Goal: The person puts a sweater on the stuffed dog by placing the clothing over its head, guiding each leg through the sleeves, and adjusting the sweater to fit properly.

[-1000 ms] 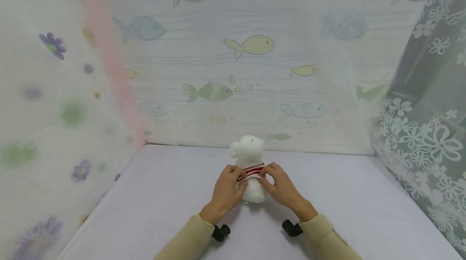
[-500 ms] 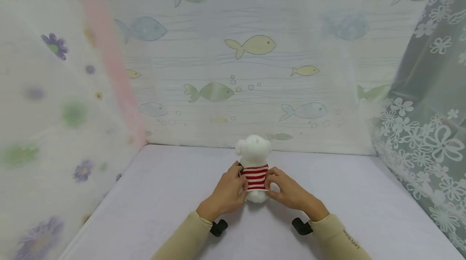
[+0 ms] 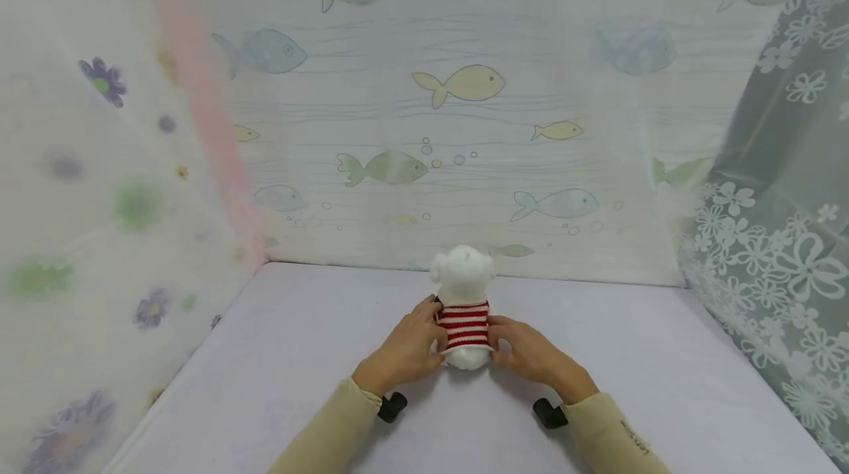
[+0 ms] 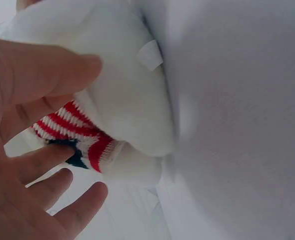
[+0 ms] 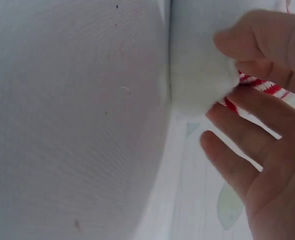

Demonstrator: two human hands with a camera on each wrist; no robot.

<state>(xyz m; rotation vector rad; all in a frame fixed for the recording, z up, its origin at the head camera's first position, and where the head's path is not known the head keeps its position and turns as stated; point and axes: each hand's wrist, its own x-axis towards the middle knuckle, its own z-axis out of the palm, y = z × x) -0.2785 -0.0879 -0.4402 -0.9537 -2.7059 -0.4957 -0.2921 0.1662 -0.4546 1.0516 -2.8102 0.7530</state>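
A white plush toy (image 3: 463, 273) sits upright on the table, no face visible from this side. It wears a red-and-white striped knitted sweater (image 3: 465, 326). At its left side, my left hand (image 3: 410, 345) pinches the sweater's lower edge with thumb and index finger. My right hand (image 3: 530, 352) holds the hem likewise at the opposite side. In the left wrist view, a dark blue patch (image 4: 77, 155) shows on the sweater's far side, and a white tag (image 4: 150, 55) sticks out of the plush. The right wrist view shows the other fingers (image 5: 227, 157) spread loosely.
A white-covered table (image 3: 318, 312) spreads under everything. Behind it hangs a fish-printed curtain (image 3: 464, 142), with a flowered sheet (image 3: 99, 238) at the left and a lace-flower curtain (image 3: 783, 238) at the right. Black devices (image 3: 549, 413) sit at both wrists.
The sweater was bunched around the toy's middle; both hands have drawn its hem down over the body. The toy now stands straighter and slightly further right. Over the last half second the hem dropped slightly.
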